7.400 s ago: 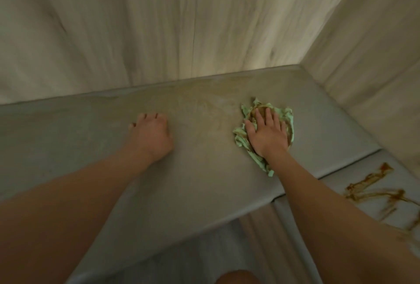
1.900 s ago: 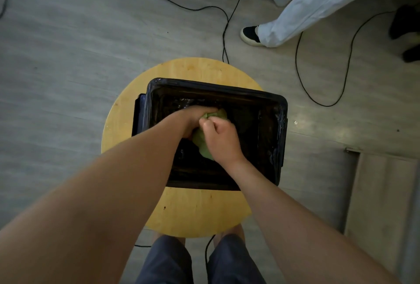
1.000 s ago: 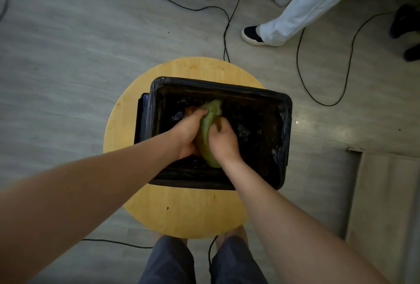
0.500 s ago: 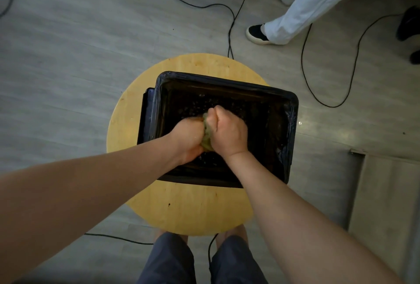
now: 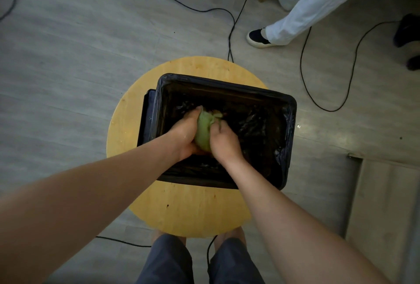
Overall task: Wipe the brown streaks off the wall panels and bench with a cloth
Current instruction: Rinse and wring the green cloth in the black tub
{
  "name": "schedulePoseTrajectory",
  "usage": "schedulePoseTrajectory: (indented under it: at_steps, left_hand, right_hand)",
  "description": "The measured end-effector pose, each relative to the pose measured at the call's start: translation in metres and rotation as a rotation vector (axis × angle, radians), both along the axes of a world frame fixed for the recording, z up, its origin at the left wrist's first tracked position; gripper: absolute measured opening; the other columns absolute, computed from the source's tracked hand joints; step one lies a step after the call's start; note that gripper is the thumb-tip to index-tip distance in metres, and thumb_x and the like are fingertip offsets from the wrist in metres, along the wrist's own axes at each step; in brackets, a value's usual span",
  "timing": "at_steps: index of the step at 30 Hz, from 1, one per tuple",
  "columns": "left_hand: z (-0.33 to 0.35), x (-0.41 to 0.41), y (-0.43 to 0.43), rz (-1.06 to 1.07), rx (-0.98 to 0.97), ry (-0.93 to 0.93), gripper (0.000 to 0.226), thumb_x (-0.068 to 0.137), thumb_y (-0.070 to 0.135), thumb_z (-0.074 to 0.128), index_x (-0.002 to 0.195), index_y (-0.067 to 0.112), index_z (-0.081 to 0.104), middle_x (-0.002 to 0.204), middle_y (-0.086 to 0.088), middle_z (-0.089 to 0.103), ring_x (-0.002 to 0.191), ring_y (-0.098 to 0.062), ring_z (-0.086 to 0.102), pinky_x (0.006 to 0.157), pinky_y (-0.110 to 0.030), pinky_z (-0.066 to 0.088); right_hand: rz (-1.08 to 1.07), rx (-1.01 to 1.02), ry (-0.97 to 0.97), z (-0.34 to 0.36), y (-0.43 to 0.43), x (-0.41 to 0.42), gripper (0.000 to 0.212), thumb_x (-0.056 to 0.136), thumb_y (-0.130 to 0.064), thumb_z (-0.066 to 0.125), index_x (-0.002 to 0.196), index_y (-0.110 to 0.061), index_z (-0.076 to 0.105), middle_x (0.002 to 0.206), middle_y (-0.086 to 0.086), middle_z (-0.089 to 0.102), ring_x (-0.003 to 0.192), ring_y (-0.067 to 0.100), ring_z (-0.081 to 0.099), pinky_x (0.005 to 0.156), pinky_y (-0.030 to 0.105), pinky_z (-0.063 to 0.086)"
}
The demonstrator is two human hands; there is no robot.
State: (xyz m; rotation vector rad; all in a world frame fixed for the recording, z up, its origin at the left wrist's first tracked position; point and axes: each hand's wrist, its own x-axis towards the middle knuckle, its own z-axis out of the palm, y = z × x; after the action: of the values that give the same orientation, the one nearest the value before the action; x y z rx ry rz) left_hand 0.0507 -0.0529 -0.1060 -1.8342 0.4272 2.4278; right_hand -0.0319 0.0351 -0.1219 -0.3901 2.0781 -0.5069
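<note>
The left hand (image 5: 185, 135) and right hand (image 5: 223, 139) are working the green cloth (image 5: 204, 129) over the black lined bin (image 5: 227, 82), which is sitting mid-desk (image 5: 193, 211), towards the desk's far edge. The left hand's fingers are curling round the cloth's left side, and the right hand is gripping its right side. Half a second ago the fists were pressing tight together. Now they are parting, and more of the cloth is showing. It is probably being squeezed out, so wiping is paused.
</note>
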Motion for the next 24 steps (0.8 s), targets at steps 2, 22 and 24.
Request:
schedulePoseTrajectory:
  at_steps: [2,22,24]
  left_hand:
    - [0.001,-0.002,-0.002,-0.034,-0.025,0.026,0.038,0.103,0.047,0.054,0.106,0.015,0.073,0.096,-0.010,0.077,0.089,-0.023,0.074,0.076,-0.036,0.057]
    - [0.023,0.011,0.013,-0.126,-0.195,-0.011,0.020,0.102,0.032,0.051,0.119,0.028,0.060,0.118,-0.006,0.071,0.111,-0.026,0.066,0.095,-0.054,0.056]
    - [0.019,0.010,0.014,-0.103,-0.145,-0.043,0.027,0.103,0.038,0.049,0.128,0.030,0.056,0.124,-0.007,0.067,0.114,-0.029,0.063,0.096,-0.058,0.053]
  right_hand:
    - [0.080,-0.167,0.015,0.014,0.004,0.012,0.032,0.105,-0.046,0.039,0.109,-0.024,0.062,0.097,0.003,0.070,0.091,0.024,0.067,0.080,0.042,0.055]
    - [0.036,0.299,0.378,-0.015,0.002,-0.033,0.066,0.108,-0.056,0.016,0.149,-0.014,0.047,0.154,0.020,0.030,0.141,0.040,0.029,0.115,0.054,0.024]
    - [0.048,0.362,0.225,-0.007,-0.002,-0.022,0.068,0.108,-0.055,0.009,0.159,-0.018,0.033,0.161,0.021,0.023,0.145,0.041,0.026,0.120,0.053,0.020]
